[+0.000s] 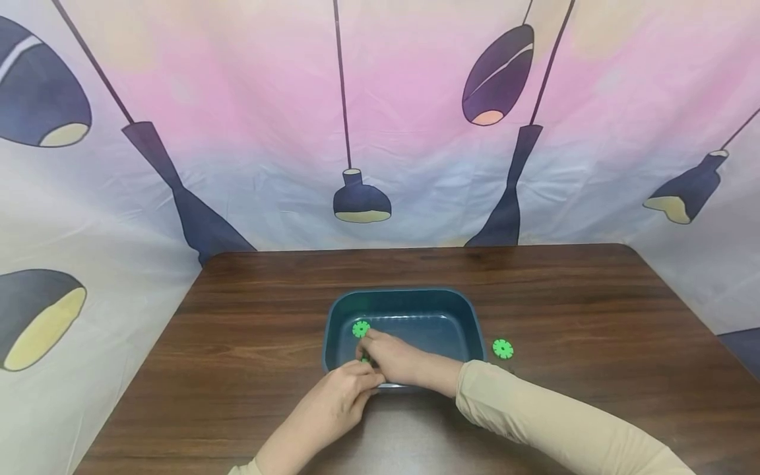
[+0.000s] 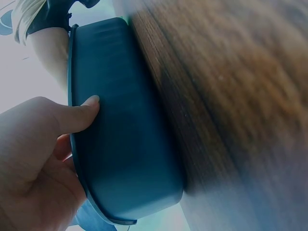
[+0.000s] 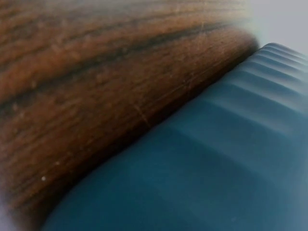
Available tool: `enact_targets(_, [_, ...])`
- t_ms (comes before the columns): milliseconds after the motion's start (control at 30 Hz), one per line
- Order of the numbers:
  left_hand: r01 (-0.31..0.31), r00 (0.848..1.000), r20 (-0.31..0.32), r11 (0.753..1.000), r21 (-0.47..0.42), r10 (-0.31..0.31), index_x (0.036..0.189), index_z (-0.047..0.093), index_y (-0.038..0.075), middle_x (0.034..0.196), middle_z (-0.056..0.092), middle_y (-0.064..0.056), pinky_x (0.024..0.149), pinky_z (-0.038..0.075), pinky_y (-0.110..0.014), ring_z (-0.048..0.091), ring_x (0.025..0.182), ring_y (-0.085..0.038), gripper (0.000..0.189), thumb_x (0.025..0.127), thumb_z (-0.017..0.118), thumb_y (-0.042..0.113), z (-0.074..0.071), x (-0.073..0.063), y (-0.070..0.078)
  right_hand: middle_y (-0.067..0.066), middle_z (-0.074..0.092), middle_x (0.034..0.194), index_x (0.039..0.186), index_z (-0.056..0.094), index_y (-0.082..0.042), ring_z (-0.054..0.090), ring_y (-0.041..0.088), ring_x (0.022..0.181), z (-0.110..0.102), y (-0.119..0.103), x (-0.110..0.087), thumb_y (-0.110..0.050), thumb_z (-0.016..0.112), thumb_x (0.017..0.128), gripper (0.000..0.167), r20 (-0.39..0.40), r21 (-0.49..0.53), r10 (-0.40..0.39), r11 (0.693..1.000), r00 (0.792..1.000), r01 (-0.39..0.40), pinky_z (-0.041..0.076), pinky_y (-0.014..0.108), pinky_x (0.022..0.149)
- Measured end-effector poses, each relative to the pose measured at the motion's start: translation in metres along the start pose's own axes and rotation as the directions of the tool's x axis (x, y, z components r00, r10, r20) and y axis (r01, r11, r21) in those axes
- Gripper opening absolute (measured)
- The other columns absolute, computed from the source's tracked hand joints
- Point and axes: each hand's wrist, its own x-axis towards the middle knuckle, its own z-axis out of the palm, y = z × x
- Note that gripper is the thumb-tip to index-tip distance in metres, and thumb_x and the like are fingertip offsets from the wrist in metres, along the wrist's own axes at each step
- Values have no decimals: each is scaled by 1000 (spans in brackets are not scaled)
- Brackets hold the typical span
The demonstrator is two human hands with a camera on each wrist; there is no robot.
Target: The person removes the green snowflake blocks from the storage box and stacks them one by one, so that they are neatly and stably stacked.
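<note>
A dark teal plastic basin stands on the wooden table. My left hand grips its near rim; in the left wrist view, the thumb presses the outer wall and the fingers go over the edge. Inside the basin, my right hand reaches down at the near left with bent fingers. A bit of a green notched disc shows at its fingertips, mostly hidden by both hands. Another green notched disc lies in the basin just beyond those fingers. The right wrist view shows only the basin's ribbed outer wall and wood.
A third green notched disc lies on the table, right of the basin. Behind the table's far edge hangs a pastel cloth printed with dark lamps. My right forearm crosses over the basin's near right corner.
</note>
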Motion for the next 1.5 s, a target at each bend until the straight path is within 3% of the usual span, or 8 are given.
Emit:
enact_targets(367, [-19,1000,-3,1000,-2,19,93,73,7,85,64,4,71,48,-7,58,81,-6,18,77,71,-2,1,1,-1,0,60,99,106,64,-8,57,11,91,-2,1,-1,-24,70,84,28,22,-53,-33,998,999,34,51,19,76])
enact_targets(567, [3,1000,20,1000,-24,-3,95,73,6,90,66,2,76,49,-9,61,86,-10,18,79,70,-1,1,1,1,0,60,104,110,67,-9,57,12,98,-5,5,-3,-25,70,84,30,48,-48,-72,996,996,74,51,21,82])
enact_targets(733, [9,1000,21,1000,-30,-8,96,72,6,93,67,1,77,51,-12,62,90,-11,17,80,69,-1,1,2,1,0,60,104,109,67,-9,58,12,97,-9,6,-8,-23,66,87,26,34,-14,-76,997,996,77,51,21,80])
enact_targets(1033, [5,1000,31,1000,-29,-4,95,73,8,88,66,3,72,49,-9,58,82,-8,18,79,70,-1,1,2,1,-3,58,97,109,67,-9,56,5,84,-14,19,-28,-23,69,85,27,-13,45,-42,998,999,43,50,17,71])
enact_targets(1300, [1,999,34,1000,7,-1,94,73,6,80,63,4,65,48,-8,55,75,-7,16,80,70,0,-1,4,1,-3,57,105,114,65,-9,55,6,83,-35,36,-52,-23,68,86,31,-119,84,-21,996,993,31,49,18,66])
enact_targets(1500, [-3,1000,25,1000,5,3,93,73,6,80,64,3,66,49,-9,57,76,-8,14,80,69,0,-1,3,0,-5,58,104,112,66,-13,58,10,86,-53,46,-71,-21,72,83,31,-285,152,51,988,957,-8,49,21,61])
